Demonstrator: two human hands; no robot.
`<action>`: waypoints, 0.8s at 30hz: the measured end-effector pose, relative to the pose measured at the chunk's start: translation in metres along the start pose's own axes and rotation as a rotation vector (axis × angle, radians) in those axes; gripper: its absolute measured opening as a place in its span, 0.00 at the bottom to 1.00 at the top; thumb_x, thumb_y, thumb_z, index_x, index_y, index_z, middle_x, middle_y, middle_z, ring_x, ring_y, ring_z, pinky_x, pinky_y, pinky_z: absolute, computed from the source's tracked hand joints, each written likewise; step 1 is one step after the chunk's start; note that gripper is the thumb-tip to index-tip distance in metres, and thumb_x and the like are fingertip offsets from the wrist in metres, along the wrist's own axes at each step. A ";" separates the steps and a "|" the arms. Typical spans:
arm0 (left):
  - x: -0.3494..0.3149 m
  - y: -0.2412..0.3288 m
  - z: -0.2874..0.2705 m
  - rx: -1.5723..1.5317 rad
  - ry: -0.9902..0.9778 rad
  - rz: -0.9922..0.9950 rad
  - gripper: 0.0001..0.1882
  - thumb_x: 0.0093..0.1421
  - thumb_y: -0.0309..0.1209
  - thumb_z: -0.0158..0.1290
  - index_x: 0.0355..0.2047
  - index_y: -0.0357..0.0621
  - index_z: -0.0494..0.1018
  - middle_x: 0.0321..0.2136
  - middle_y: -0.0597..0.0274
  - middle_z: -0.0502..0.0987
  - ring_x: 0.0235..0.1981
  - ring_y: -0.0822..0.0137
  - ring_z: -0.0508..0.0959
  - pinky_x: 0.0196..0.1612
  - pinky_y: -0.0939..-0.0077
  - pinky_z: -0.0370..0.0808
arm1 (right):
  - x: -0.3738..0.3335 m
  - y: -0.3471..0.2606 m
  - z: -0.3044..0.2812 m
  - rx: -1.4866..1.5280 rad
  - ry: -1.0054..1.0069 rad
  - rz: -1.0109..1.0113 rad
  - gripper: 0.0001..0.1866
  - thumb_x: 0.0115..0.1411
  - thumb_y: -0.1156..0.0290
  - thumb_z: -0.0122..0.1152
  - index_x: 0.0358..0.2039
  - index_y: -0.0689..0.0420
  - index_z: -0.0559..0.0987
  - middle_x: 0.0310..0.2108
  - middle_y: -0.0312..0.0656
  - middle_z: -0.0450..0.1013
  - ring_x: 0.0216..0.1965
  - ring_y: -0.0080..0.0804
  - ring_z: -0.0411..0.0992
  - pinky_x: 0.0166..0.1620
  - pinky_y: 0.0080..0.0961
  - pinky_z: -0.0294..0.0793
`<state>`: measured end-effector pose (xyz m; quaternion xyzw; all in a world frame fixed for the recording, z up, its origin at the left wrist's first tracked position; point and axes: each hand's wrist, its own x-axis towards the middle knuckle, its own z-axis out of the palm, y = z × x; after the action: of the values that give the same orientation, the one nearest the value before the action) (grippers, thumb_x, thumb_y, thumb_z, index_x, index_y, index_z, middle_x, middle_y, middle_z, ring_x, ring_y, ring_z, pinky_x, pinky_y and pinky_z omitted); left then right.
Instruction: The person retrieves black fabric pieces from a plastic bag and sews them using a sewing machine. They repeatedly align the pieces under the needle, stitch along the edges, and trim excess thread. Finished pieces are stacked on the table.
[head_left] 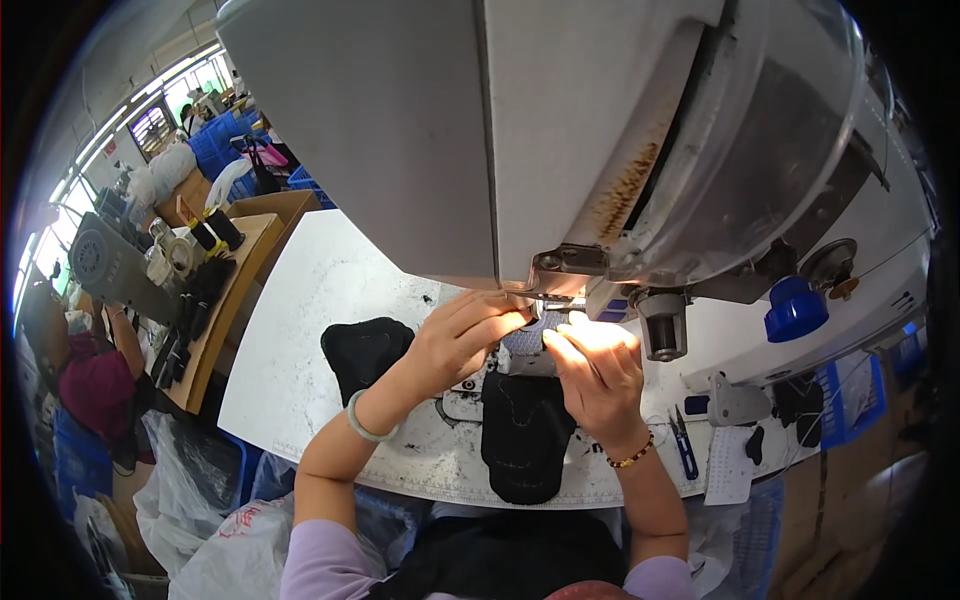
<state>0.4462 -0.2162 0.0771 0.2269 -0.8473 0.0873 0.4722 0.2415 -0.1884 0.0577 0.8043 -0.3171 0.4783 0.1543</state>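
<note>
Under the head of a large white sewing machine (400, 140), both my hands meet close to the needle area. My left hand (465, 340) is closed, thumb and fingers pinched at the left side; what they hold is too small to name. My right hand (600, 375) is also closed, its fingertips pinched by the edge of a grey textured piece (525, 340). Just below the hands lies a black padded fabric piece (525, 440) with stitched lines. Another black padded piece (368, 352) lies left of my left wrist.
Scissors-like blue-handled snips (685, 447) lie at right, beside a white sheet (730, 465). A blue knob (795, 310) juts from the machine. Blue crate (850, 400) stands at far right. At left, another person (95, 380) works by a wooden table (235, 300) with thread spools.
</note>
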 end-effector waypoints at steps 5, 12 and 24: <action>-0.006 -0.002 0.007 -0.057 0.076 -0.101 0.17 0.42 0.14 0.56 0.34 0.39 0.74 0.36 0.57 0.78 0.38 0.58 0.78 0.39 0.71 0.75 | 0.003 0.004 0.004 0.097 0.047 0.041 0.11 0.51 0.76 0.65 0.37 0.56 0.81 0.37 0.36 0.74 0.36 0.30 0.71 0.41 0.26 0.67; -0.007 -0.011 0.005 -0.240 0.057 -0.245 0.14 0.43 0.16 0.58 0.32 0.42 0.79 0.33 0.59 0.79 0.33 0.64 0.79 0.35 0.77 0.76 | -0.002 0.016 0.011 0.205 0.060 0.092 0.11 0.53 0.75 0.64 0.39 0.57 0.80 0.36 0.40 0.76 0.33 0.31 0.72 0.37 0.24 0.69; 0.005 -0.002 -0.012 -0.041 -0.078 -0.063 0.18 0.42 0.18 0.56 0.36 0.47 0.78 0.35 0.65 0.78 0.37 0.64 0.78 0.38 0.71 0.75 | -0.009 0.008 0.013 0.042 0.137 -0.045 0.15 0.46 0.73 0.69 0.36 0.52 0.78 0.38 0.32 0.71 0.41 0.31 0.69 0.45 0.31 0.64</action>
<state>0.4546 -0.2150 0.0875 0.2473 -0.8590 0.0462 0.4459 0.2419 -0.1981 0.0432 0.7796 -0.2774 0.5352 0.1698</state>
